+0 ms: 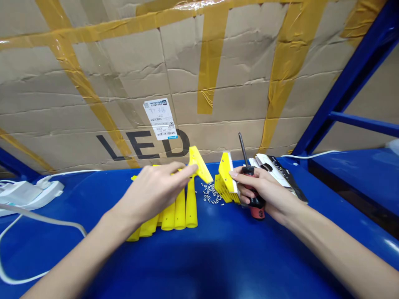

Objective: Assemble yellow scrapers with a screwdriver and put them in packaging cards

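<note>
My left hand [156,191] is closed, pinching the flat, wide head of a yellow scraper handle [201,166] between thumb and fingers. Beneath it lies a row of yellow tubular handles [180,211], partly covered by the hand. In my right hand [264,187] is a screwdriver [257,211] with a black and red grip, its shaft pointing up. The same hand's thumb and finger pinch a yellow scraper plate [225,168] with a pale blade along its edge. Several similar yellow plates [222,191] are stacked below it. Small loose screws [210,193] lie scattered between the handles and plates.
A large taped cardboard box [243,74] stands behind the blue surface [199,261]. Black and white packaging [286,174] lies right of my right hand. On the left are a white power strip [34,199] and cables. A blue metal frame [343,79] rises at right.
</note>
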{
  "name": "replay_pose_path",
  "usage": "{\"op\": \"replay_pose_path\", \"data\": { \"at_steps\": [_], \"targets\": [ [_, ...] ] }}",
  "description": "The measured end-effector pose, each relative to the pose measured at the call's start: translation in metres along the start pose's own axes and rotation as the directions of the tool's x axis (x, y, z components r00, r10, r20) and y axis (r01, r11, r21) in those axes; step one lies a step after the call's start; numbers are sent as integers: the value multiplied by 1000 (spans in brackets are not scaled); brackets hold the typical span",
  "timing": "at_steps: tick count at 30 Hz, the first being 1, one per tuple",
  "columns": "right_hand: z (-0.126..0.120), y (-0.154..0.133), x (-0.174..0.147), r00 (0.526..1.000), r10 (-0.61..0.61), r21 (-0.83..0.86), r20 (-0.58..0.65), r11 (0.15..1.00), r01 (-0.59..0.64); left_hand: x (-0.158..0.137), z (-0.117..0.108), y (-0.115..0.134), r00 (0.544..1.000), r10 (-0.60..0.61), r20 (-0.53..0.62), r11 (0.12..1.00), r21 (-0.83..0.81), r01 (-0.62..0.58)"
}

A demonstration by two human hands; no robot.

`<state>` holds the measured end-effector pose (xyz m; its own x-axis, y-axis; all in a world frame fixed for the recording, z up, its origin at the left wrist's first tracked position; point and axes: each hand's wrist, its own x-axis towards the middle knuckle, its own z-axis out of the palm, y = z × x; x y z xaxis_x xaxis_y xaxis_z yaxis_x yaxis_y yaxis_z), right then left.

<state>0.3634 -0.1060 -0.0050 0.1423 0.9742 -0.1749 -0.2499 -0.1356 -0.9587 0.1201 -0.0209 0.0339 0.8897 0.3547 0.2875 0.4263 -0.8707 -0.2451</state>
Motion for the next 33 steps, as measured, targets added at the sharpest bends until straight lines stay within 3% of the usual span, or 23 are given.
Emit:
{"op": "replay_pose_path", "data": {
  "at_steps": [5,9,12,15,21,24,27,28,30,31,33],
  "targets": [
    [5,3,-4,1000,-12,-47,3,999,12,-7,-27,-28,924,-375,-72,927,-19,375],
    [11,7,-5,999,-8,-70,32,998,10,-10,-24,-50,843,-530,87,843,-48,535],
    [16,10,-5,999,8,-88,51,996,-4,-11,-8,-61,807,-544,228,827,-17,562],
    [18,11,-4,999,12,-90,50,996,-8,-12,5,-68,784,-547,293,823,21,567],
    [16,13,-5,998,12,-119,64,993,-4,-15,6,-77,739,-524,423,814,-6,581],
    [16,14,-5,998,3,-122,60,992,4,-13,0,-70,752,-536,385,827,62,558],
    [17,13,-5,999,-1,-115,54,993,8,-6,-7,-46,800,-566,198,824,113,555],
    [18,13,-5,998,-4,-115,57,993,11,-3,-9,-35,822,-559,108,829,45,557],
    [19,11,-6,998,-14,-113,69,993,22,5,-11,-12,873,-488,0,845,-251,472],
    [19,10,-7,997,-20,-112,79,993,28,9,-10,0,883,-470,-8,810,-402,428],
    [20,8,-9,994,-30,-105,104,994,41,14,-7,21,872,-489,36,626,-681,379]
  ]
}}
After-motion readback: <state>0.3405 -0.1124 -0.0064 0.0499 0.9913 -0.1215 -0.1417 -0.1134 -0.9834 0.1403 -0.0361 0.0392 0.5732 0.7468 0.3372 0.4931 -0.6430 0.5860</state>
